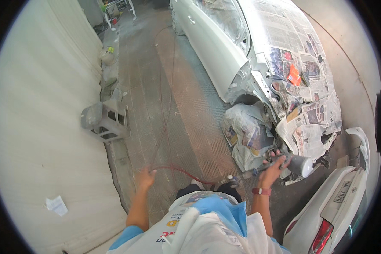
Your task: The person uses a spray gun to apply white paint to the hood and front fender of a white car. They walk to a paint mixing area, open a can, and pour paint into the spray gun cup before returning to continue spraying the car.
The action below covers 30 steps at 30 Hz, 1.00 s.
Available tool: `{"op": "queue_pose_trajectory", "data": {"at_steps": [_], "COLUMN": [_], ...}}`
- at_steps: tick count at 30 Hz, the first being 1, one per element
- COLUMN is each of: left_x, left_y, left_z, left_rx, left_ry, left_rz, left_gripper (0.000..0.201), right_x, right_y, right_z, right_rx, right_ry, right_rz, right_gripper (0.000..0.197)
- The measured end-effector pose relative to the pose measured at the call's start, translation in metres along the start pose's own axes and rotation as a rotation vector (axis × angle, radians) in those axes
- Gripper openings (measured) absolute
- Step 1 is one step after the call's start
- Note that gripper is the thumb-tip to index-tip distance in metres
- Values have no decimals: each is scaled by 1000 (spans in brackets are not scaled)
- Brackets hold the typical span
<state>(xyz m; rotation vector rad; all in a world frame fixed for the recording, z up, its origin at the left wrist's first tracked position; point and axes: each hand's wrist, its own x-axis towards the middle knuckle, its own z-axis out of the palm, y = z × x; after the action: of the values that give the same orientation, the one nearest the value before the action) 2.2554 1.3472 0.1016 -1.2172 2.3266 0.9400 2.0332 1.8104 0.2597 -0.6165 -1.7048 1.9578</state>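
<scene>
In my right hand (271, 172), a spray gun (301, 166) with a rounded pale cup is gripped close to the masked end of a white car. My left hand (145, 178) is closed around a red air hose (183, 171), which runs across my front toward the gun's fittings. Newspaper (307, 72) covers the car's upper surface, and a wheel area beside the gun is wrapped in a paper and plastic cover (249, 135). The white side panel (207, 55) of the car is bare. An orange piece (294, 75) lies on the newspaper.
A white rear car part (334, 203) with a red lamp stands at my lower right. A dusty grey stool (108, 120) is by the pale curtain (38, 106) on the left. The hose trails along the grated floor (190, 127). A white stand (122, 6) is far off.
</scene>
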Motion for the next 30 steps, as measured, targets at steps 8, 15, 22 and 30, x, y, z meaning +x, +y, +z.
{"op": "queue_pose_trajectory", "data": {"at_steps": [8, 15, 22, 30], "left_x": [86, 260, 429, 678], "left_y": [279, 422, 471, 458], "left_z": [-56, -160, -291, -374], "left_rx": [-371, -654, -686, -946], "left_ry": [-362, -135, 295, 423], "left_rz": [707, 705, 322, 290], "left_gripper": [68, 71, 46, 40], "right_x": [-10, 28, 33, 77], "right_y": [93, 136, 69, 46], "right_z": [298, 581, 817, 1086], "right_rx": [-31, -90, -296, -288], "right_ry": [-609, -1247, -1949, -1775], "right_rz": [154, -99, -503, -1216], "right_gripper": [68, 86, 105, 72]}}
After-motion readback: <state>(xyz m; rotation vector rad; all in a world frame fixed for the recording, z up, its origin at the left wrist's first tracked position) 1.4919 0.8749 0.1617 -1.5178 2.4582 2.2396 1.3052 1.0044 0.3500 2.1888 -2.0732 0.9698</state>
